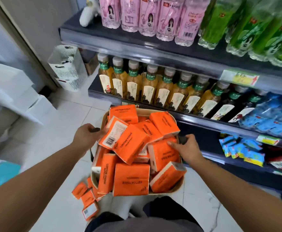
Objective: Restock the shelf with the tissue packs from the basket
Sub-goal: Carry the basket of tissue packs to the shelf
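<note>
Gripping a tan oval basket (143,112) heaped with orange plastic tissue packs (130,180), just beside the dark shelf (195,122) front edge. Curling left hand (85,135) fingers round its dark left handle (95,130), and right hand (188,148) fingers round the dark right handle (182,139). Standing by loose orange packs (85,198) lying on the white tile floor (66,118) at the basket's near left edge, with open floor stretching left.

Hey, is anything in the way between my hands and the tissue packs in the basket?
Nothing visible. The tissue packs lie heaped and uncovered in the basket. The left hand and right hand grip its dark handles on either side of the pile.
</note>
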Demonstrator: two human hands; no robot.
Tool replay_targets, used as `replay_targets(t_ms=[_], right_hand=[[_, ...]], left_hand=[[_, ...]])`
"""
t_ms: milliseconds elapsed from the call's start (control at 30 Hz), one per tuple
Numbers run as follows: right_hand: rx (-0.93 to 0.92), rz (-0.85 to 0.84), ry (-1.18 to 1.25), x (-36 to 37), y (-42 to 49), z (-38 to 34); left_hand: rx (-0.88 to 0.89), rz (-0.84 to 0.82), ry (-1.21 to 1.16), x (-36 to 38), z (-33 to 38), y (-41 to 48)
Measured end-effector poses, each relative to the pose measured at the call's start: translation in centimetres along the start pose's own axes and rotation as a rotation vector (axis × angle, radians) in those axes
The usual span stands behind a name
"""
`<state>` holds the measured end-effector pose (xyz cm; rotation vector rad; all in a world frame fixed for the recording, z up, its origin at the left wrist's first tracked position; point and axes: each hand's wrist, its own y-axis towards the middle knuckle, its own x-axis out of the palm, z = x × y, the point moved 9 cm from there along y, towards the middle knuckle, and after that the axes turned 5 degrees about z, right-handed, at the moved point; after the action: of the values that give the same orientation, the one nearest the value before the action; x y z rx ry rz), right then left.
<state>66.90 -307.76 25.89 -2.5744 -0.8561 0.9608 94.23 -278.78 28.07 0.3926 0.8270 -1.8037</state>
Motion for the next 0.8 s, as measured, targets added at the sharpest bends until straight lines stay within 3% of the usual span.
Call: replay_targets(t_ms=[200,433,667,800], right_hand=[[0.069,-0.043,-0.043,-1.1,2.4,3.7],[0.187,-0.064,0.036,0.5,4.5,12.5],[0.315,0.220,0.058,0.3,-1.2,12.0],[0.356,0.300,0.052,-0.2,-2.5,14.0]], left_hand=[[-0.073,0.013,0.062,3.1,0.0,-1.4],[-0.053,-0.117,0.130,6.3,-0.6,-0.7],[0.039,-0.304,0.177,9.5,-1.4,1.8],[0.107,-0.361,0.218,11.7,-1.2,2.3]])
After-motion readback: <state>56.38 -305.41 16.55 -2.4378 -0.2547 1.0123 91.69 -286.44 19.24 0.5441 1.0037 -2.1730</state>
